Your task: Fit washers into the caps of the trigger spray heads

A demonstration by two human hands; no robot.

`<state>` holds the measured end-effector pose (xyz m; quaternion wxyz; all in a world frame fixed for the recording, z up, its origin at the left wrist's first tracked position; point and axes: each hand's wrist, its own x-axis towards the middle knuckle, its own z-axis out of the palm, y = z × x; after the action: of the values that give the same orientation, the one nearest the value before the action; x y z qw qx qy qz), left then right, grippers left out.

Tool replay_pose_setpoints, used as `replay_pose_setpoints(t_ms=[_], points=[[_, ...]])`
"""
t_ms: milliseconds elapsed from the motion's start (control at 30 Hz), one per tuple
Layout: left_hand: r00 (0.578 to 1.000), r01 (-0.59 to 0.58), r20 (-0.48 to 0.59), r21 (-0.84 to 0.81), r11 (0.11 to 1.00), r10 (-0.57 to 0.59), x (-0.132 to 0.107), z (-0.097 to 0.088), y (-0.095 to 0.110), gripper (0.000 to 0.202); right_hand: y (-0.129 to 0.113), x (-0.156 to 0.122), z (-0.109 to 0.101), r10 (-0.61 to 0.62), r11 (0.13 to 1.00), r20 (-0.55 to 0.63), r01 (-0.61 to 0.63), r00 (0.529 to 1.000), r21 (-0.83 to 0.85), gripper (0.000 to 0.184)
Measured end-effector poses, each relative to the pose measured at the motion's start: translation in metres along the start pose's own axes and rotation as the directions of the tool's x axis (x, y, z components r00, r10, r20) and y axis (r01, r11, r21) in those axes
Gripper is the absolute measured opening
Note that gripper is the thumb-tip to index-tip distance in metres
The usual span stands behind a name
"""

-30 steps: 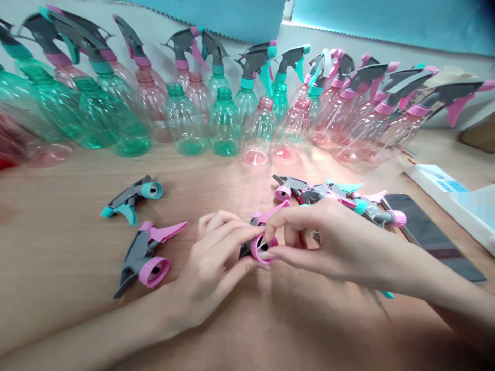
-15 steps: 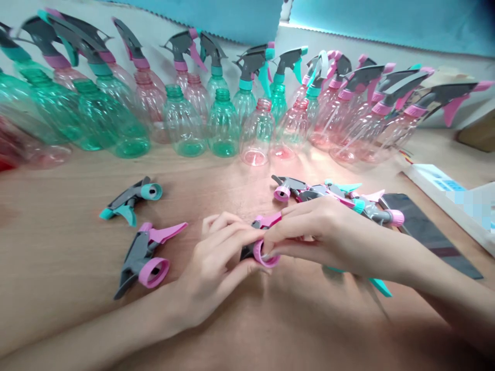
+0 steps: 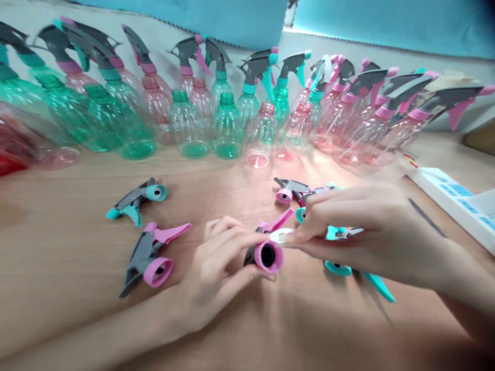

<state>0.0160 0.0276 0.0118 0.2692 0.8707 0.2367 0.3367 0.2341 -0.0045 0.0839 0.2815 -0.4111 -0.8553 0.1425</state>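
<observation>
My left hand (image 3: 218,263) is closed around a grey and pink spray trigger head (image 3: 269,256), its pink collar turned toward me with a dark opening inside. Between the thumb and fingers of my right hand (image 3: 348,226) is a small white disc (image 3: 282,236), held just above that collar's upper rim. Left of my left hand lie another pink trigger head (image 3: 158,272) and a teal one (image 3: 157,192). Several more trigger heads (image 3: 284,196) are piled behind and under my right hand, partly hidden by it.
A row of green and pink bottles (image 3: 226,126) stands along the back, some open-necked, others topped with trigger heads. At the right are a white power strip (image 3: 450,193) and a box (image 3: 481,126). A red object (image 3: 11,154) sits blurred at the left edge.
My right hand has drawn back up and to the right from the pink collar. The white disc now shows in its fingers, and the collar's dark inside is uncovered.
</observation>
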Motion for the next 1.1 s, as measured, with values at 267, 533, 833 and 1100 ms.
replay_pose_setpoints(t_ms=[267, 533, 833, 1100], points=[[0.998, 0.059, -0.018, -0.02, 0.998, -0.059, 0.002, 0.0, -0.002, 0.013, 0.004, 0.0, 0.019, 0.004, 0.993, 0.119, -0.018, 0.993, 0.118, 0.01], [0.996, 0.079, -0.03, -0.067, 0.995, -0.082, 0.0, 0.002, -0.004, 0.017, 0.006, 0.001, 0.01, 0.135, 0.96, 0.223, -0.183, 0.965, 0.211, 0.011], [0.996, 0.082, -0.015, -0.059, 0.995, -0.083, 0.0, 0.003, -0.005, 0.022, 0.007, 0.003, 0.01, 0.156, 0.976, 0.207, -0.183, 0.966, 0.119, 0.012], [0.997, 0.075, 0.002, -0.046, 0.996, -0.075, -0.001, 0.001, -0.003, 0.022, 0.005, 0.003, 0.013, 0.099, 0.995, 0.146, -0.102, 0.984, 0.011, 0.013]])
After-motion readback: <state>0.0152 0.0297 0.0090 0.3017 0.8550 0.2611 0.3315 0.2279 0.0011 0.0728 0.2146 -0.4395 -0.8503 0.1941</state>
